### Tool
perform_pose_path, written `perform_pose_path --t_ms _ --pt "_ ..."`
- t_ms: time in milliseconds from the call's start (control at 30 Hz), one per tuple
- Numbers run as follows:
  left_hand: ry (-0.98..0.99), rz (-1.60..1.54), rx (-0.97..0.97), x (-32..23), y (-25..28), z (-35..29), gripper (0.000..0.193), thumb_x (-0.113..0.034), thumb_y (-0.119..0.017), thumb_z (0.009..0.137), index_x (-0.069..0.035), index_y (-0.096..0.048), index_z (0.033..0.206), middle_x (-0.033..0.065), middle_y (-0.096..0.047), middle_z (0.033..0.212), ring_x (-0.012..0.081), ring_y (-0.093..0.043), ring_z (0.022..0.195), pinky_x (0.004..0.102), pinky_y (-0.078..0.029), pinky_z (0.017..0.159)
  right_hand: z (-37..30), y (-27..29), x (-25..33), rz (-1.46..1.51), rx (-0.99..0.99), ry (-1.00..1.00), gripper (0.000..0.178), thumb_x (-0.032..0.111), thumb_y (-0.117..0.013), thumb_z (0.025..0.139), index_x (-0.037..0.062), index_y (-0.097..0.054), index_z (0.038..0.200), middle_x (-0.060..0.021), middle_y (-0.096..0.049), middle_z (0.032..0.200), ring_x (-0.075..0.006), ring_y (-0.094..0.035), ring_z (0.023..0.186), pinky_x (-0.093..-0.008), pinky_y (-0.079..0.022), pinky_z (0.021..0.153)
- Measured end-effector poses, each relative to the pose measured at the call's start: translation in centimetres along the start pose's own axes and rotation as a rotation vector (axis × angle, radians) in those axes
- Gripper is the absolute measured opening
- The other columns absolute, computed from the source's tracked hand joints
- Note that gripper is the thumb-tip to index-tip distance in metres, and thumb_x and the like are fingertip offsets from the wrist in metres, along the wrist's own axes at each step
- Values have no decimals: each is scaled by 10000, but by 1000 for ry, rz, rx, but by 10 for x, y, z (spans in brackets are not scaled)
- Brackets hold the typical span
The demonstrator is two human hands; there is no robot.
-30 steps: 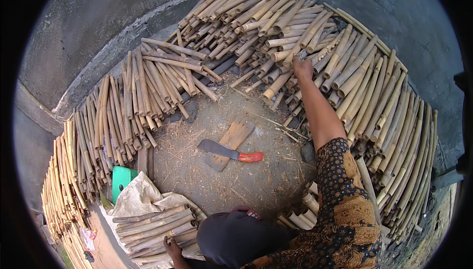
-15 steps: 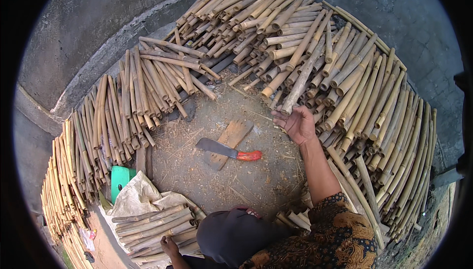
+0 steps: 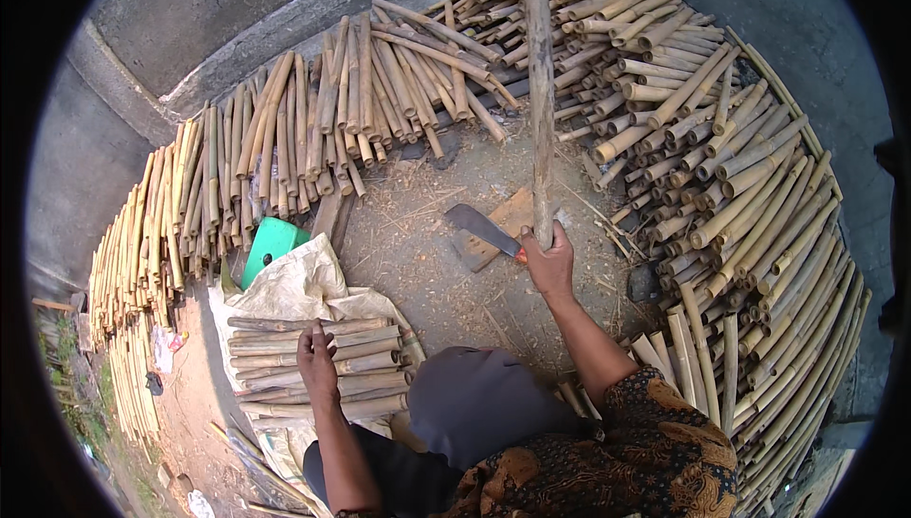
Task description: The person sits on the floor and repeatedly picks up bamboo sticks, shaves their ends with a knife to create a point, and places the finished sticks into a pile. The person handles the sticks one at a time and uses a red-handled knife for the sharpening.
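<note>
My right hand (image 3: 548, 260) is closed round the lower end of a long greyish bamboo pole (image 3: 539, 91), which stands nearly upright in the picture and runs out past its top edge. Just behind that hand lies a machete (image 3: 479, 225), its dark blade across a wooden chopping block (image 3: 512, 214) and its red handle partly hidden by my fingers. My left hand (image 3: 318, 361) is open, fingers apart and empty, above a row of cut bamboo pieces (image 3: 365, 366). Those pieces lie side by side on a pale woven sack (image 3: 294, 281).
Large heaps of bamboo poles (image 3: 759, 186) curve round the right and far side, with more bamboo (image 3: 218, 176) stacked at the left along a grey wall (image 3: 237, 6). A green plastic container (image 3: 273, 250) stands by the sack. Shavings litter the ground (image 3: 427, 281).
My right hand has taken the pole from the heap and drawn it in over the chopping block. My left hand has risen from low beside the cut pieces. The view has shifted left.
</note>
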State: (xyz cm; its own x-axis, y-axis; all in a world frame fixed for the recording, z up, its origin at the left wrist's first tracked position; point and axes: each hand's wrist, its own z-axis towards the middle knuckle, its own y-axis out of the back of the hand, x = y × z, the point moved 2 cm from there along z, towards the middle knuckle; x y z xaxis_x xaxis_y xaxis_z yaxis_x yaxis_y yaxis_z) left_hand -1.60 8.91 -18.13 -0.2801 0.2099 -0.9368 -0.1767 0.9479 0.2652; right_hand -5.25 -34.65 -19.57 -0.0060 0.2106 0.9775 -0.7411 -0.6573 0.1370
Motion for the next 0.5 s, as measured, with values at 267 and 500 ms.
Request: perform_pose_path --t_ms 267,500 --pt "-367 -565 162 -159 -3 12 873 -577 -578 973 12 -282 1546 271 -397 1515 356 -467 1370 492 -438 1101 -51 -36 30 -327 585 362 271 213 -772 787 46 -701 988 -152 -722 874 -346 -709 778 -409 -536 663" --pt "-502 -1152 -19 -180 63 27 290 -364 -606 1009 -83 -558 955 46 -562 812 176 -546 801 355 -498 777 -25 -31 -17 -766 581 472 788 368 -841 765 120 -495 1429 -138 -540 1371 -338 -461 1341 -553 -302 1140"
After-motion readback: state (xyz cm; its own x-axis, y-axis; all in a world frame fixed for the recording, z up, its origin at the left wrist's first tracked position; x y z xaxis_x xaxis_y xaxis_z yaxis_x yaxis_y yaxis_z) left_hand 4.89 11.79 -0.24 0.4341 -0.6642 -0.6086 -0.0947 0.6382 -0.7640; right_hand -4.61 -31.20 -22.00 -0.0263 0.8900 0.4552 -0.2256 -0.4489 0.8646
